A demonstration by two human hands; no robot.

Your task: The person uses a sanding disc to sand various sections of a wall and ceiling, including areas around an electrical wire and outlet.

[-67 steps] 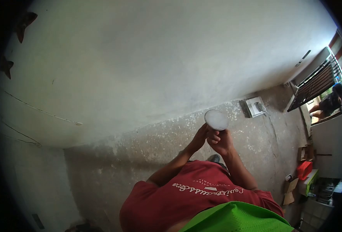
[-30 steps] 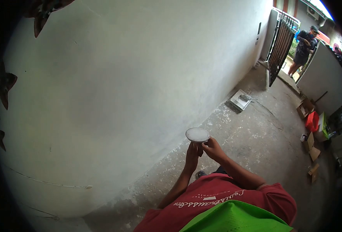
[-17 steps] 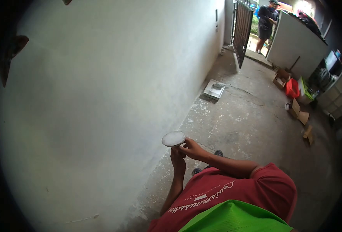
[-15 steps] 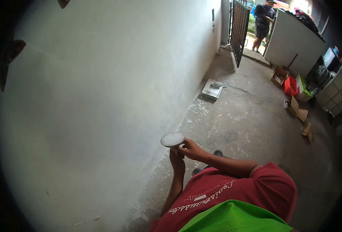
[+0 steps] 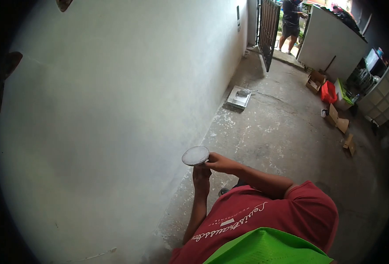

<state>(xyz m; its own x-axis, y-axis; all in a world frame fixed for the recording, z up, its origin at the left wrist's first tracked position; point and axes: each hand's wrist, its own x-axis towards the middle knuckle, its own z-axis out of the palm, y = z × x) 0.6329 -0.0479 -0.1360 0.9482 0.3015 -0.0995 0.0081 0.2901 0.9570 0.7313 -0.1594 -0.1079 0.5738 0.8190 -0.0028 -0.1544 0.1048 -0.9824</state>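
Note:
A round sanding pad [image 5: 195, 155] with a pale, dusty grey face is held up in front of my body, close to the white wall [image 5: 115, 110]. My left hand [image 5: 201, 174] is closed underneath it, and the part it grips is hidden. From the right side, my right hand [image 5: 220, 163] pinches the pad near its rim, the fingertips partly out of sight behind the edge. The face of the pad points upward and is apart from the wall.
A white tray [image 5: 238, 97] with a grey lump lies on the floor by the wall. Cardboard boxes [image 5: 315, 82], a red bag [image 5: 328, 92] and a green-lidded bin [image 5: 345, 94] stand at right. Near an open metal gate [image 5: 269, 35], a person [image 5: 291, 26] stands at the doorway.
The pad has tilted slightly and shifted a little up, with both hands still on it. My right hand sits a little flatter against the rim. The view has moved slightly.

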